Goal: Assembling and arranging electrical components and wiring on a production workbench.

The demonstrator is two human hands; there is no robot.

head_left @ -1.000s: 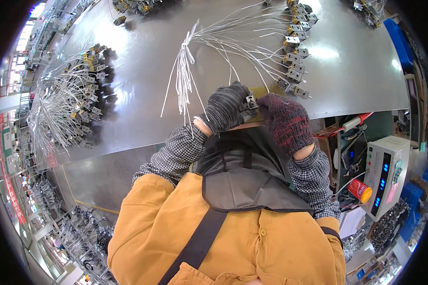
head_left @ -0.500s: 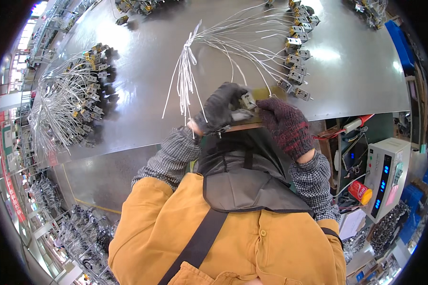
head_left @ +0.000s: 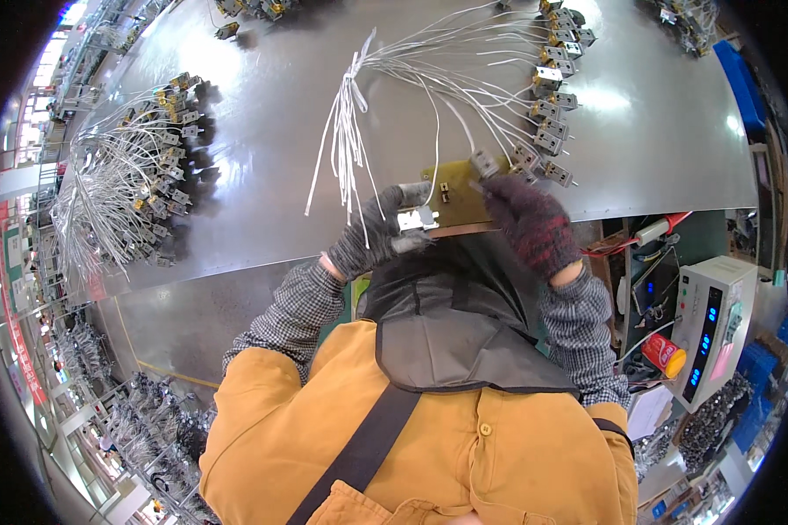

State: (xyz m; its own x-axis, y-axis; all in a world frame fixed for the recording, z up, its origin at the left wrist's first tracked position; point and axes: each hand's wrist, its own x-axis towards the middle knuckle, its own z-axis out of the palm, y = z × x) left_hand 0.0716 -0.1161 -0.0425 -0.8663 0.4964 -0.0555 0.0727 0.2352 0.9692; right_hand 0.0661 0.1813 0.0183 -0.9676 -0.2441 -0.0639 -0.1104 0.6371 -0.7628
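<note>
My left hand (head_left: 368,234), in a grey glove, grips a small shiny metal-cased part (head_left: 418,219) with a white wire at the left end of a yellowish-brown plate (head_left: 464,203). The plate lies at the table's front edge and carries a small dark metal fitting (head_left: 444,192). My right hand (head_left: 532,226), in a dark red and black glove, is closed by the plate's right end. At its fingertips is a blurred small metal box (head_left: 483,164) with a white wire. To the right, several similar metal boxes (head_left: 549,140) stand in a row, their white wires tied in a bundle (head_left: 348,87).
Another heap of wired metal boxes (head_left: 162,166) lies on the metal table (head_left: 271,140) at left, with more along the far edge. At right stand a blue bin (head_left: 737,87), a white device with a lit display (head_left: 718,324) and a red jar with a yellow lid (head_left: 664,354).
My hands have moved apart. The left shifted left and down; the right moved slightly right. The plate's fitting now shows, and a metal box is up by the right fingertips.
</note>
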